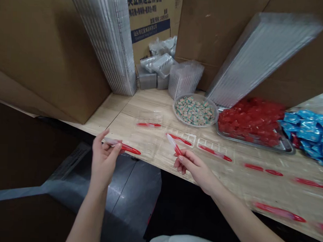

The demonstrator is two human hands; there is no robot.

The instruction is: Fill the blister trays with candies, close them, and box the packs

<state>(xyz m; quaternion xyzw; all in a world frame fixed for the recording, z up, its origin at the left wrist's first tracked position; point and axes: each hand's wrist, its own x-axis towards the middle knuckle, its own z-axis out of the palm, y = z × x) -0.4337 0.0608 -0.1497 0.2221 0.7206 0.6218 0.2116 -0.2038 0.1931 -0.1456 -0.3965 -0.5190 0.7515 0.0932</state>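
Observation:
A red pen-shaped tube (131, 149) with a whitish end lies across the fingers of my left hand (104, 158), closed around it near the table's front edge. My right hand (189, 163) pinches another red-and-white pen-shaped tube (173, 142) by its red end, whitish end pointing up and left. Below and between the hands, a clear plastic tray (144, 145) sits on the table. Behind it is a clear tray (152, 115) with a red tube in it. Two compartmented trays beyond my right hand each carry a red tube (214, 153).
A round bowl (174, 116) holds many small packets. Right of it, a metal tray (277, 149) bears red packets, beside blue packets (313, 131). Tall stacks of clear trays (111, 41) lean against cardboard boxes (47, 53). Several more red tubes lie along the table (238, 187).

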